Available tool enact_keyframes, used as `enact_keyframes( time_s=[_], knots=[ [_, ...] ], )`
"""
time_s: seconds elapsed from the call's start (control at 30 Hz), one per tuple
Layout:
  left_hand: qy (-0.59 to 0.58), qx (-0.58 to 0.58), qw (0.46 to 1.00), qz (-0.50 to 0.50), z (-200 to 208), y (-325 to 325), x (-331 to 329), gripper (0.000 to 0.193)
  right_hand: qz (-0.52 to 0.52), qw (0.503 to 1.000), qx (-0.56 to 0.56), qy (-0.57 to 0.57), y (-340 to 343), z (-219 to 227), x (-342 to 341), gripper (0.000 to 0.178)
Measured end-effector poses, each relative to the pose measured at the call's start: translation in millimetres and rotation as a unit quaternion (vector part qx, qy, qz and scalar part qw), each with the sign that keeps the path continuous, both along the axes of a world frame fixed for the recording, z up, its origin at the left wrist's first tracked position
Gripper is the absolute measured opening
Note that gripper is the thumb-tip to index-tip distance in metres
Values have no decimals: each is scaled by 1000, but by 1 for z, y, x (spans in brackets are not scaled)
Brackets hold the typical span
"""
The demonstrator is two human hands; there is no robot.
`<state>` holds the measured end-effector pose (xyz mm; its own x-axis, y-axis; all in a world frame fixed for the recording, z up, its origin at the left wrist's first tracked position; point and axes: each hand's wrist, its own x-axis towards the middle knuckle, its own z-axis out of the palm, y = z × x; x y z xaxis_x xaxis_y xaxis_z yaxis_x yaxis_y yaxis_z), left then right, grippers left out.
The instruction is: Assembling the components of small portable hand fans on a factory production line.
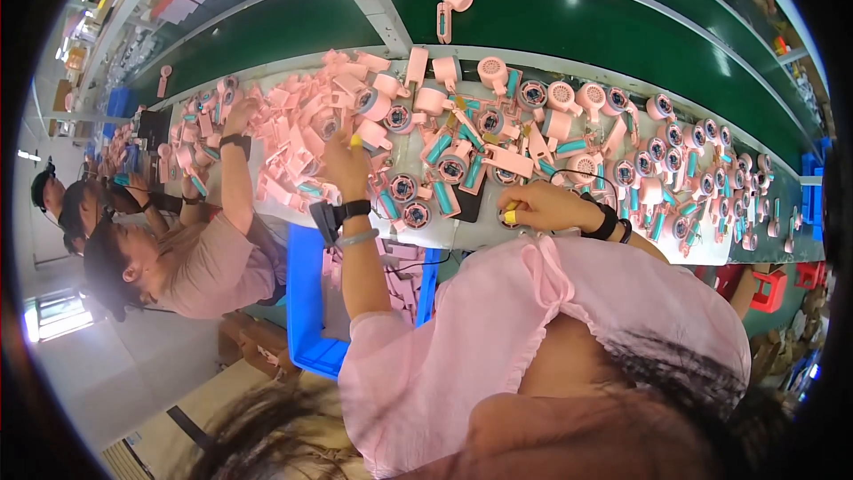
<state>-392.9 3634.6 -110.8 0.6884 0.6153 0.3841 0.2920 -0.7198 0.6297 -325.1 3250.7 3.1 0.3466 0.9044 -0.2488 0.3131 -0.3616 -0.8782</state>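
Observation:
My left hand (345, 164) reaches over a heap of pink plastic housing parts (298, 120), with a yellow finger cover on one finger. Its fingertips are among the pieces, and whether they grip one is not clear. Lower right, my right hand (544, 207) is bent inward at the table's near edge, yellow covers on its fingertips. Those fingers are pressed together; what lies between them is hidden. Around both hands are part-built pink handheld fans (453, 169) with round motors and teal cylindrical batteries. A dark flat pad (468, 202) lies left of the right hand.
More open fan bodies (657, 160) spread along the table to the right. One fan (449, 13) lies on the green surface beyond the white rail. A blue crate (306, 302) with pink parts stands below the table. Co-workers (191, 276) sit at the left, an arm over the pile.

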Motion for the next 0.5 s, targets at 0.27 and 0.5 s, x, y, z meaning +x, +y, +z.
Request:
enact_keyframes(
  time_s=[0.27, 0.5],
  knots=[
    [232, -10, 965, 121, 45, -29, 83, 56, 18, 999, -40, -2, 12, -3, -4, 28],
    [69, -126, 986, 85, 37, -19, 68, 66, 32, 999, -33, 10, 22, 5, 8, 26]
  ],
)
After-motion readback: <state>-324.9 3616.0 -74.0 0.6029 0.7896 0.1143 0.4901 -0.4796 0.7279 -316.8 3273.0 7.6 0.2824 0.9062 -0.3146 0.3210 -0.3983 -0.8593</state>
